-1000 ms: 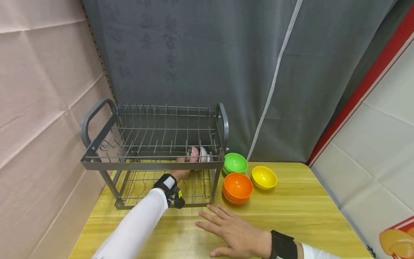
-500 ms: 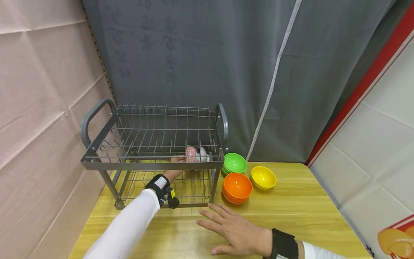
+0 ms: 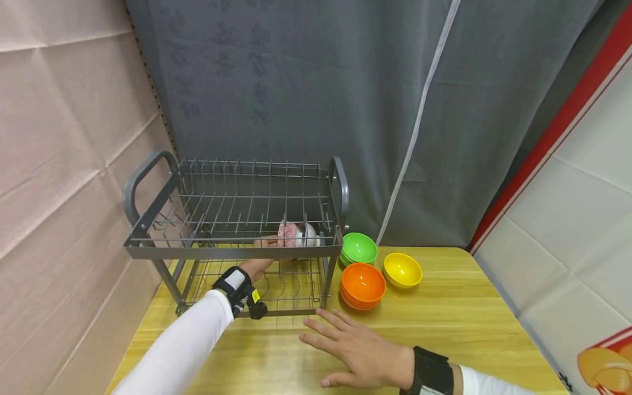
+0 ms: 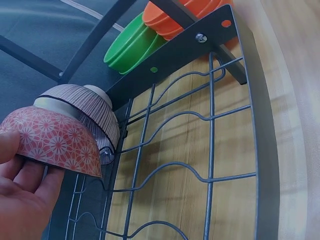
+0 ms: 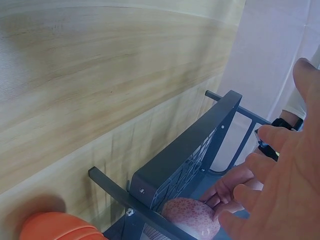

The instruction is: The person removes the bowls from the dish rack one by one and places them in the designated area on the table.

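Head view, left hand [image 3: 255,267]: lower middle of frame, reaching into the rack's lower shelf.
Left fingers [image 4: 30,175]: curled under a pink flowered bowl [image 4: 52,142], gripping it.
Pink bowl: tipped on its side against a striped bowl [image 4: 87,112], touching it.
Rack [image 3: 232,249]: holds both bowls at its right end.
Right hand [image 3: 357,351]: flat on the surface [image 3: 444,323], fingers spread, holding nothing.
Right of rack: stacked green bowls [image 3: 359,248], stacked orange bowls [image 3: 362,285], a yellow bowl [image 3: 402,270].

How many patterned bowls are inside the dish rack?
2. The pink flowered bowl is gripped by the left hand on the lower shelf of the rack; the striped bowl sits just behind it, touching. The rack's bar could hide others.
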A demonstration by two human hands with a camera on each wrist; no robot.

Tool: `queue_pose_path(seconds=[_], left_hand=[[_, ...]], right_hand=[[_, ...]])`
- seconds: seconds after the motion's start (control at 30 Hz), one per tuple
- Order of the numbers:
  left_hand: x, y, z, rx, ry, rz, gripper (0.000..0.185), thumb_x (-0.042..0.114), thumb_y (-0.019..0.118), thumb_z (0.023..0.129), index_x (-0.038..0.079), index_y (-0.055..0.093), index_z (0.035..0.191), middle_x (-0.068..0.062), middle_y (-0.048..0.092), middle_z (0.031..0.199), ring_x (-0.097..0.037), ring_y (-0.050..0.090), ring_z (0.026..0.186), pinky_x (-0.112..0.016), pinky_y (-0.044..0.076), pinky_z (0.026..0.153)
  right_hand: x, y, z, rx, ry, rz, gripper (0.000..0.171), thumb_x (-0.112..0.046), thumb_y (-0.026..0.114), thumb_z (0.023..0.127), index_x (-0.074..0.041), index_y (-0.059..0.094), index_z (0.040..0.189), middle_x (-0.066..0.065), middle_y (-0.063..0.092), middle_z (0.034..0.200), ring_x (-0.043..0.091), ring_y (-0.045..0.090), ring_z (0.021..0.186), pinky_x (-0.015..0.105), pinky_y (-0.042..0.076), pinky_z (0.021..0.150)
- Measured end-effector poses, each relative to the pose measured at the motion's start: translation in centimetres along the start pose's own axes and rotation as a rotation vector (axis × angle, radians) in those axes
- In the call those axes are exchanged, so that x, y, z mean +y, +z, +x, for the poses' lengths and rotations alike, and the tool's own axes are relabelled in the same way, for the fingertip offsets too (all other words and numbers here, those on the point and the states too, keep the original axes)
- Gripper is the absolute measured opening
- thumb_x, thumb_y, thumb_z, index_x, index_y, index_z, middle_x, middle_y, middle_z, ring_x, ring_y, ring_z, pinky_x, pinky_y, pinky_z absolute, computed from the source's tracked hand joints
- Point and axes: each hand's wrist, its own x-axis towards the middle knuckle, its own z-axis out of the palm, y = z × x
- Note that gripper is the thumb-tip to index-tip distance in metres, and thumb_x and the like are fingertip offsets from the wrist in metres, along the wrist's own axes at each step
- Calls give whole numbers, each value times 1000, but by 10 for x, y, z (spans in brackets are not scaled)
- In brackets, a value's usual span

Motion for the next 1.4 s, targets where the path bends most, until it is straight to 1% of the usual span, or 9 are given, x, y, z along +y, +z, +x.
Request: queue_pose_path(seconds=[0.13, 0.3, 0.5, 0.83, 0.97, 1.1, 1.23, 1.3, 1.4], left_hand=[[59, -3, -30, -73, -63, -55, 29, 2, 52, 95, -15, 60, 117, -13, 64, 105, -11, 59, 89, -26, 53, 82], [81, -9, -45, -145, -99, -18, 18, 2, 51, 99, -8, 64, 106, 2, 60, 84, -10, 55, 79, -30, 52, 80], [79, -13, -48, -147, -110, 74, 27, 18, 59, 99, 1, 70, 117, -8, 72, 106, -19, 63, 102, -39, 53, 97], [79, -17, -53, -141, -46, 76, 21, 15, 56, 99, 1, 68, 89, -12, 67, 79, -28, 65, 88, -34, 53, 83], [82, -17, -60, -113, 31, 208, 23, 7, 52, 100, -5, 72, 96, -20, 76, 99, -34, 72, 99, -44, 58, 93], [86, -17, -70, -64, 15, 414, 25, 9, 53, 103, -2, 73, 113, -21, 73, 116, -37, 67, 114, -49, 55, 100], [89, -16, -80, -33, -82, 493, 24, 14, 56, 102, -2, 73, 105, -17, 73, 98, -30, 67, 92, -38, 55, 79], [89, -16, -83, -38, -71, 465, 21, 12, 57, 102, -2, 69, 91, -8, 63, 71, -20, 56, 66, -29, 44, 63], [84, -13, -88, -57, 13, 353, 15, 1, 55, 100, -8, 66, 106, -19, 72, 86, -27, 71, 78, -28, 58, 71]], right_hand=[[0, -1, 0, 9, 0, -5, 75, -69, 30, 100, -26, 25, 162, 2, 24, 170, 30, 28, 155, 52, 35, 121], [0, -2, 0, 18, -4, -9, 75, -69, 30, 100, -26, 26, 162, 2, 25, 170, 30, 28, 155, 51, 35, 121], [0, -2, -1, 20, 1, -8, 76, -69, 31, 100, -26, 24, 162, 2, 25, 170, 31, 27, 156, 51, 35, 121], [2, -2, 0, 28, 20, 3, 76, -70, 32, 99, -31, 16, 163, 0, 26, 169, 31, 26, 156, 53, 38, 119], [3, -2, 0, 23, 24, 9, 76, -70, 32, 99, -32, 14, 163, 0, 25, 169, 31, 25, 156, 53, 37, 120], [3, -2, 1, 20, 21, 14, 76, -70, 32, 100, -32, 14, 163, -1, 25, 170, 31, 25, 156, 53, 37, 120], [4, -2, 3, 25, 19, 17, 76, -70, 32, 99, -32, 14, 163, -1, 24, 170, 30, 25, 156, 53, 37, 120], [5, -2, 3, 28, 17, 17, 77, -70, 32, 99, -32, 13, 163, -1, 24, 170, 30, 25, 156, 53, 38, 119], [5, -2, 4, 33, 14, 12, 77, -70, 32, 99, -32, 13, 163, -1, 23, 170, 29, 25, 156, 53, 38, 119]])
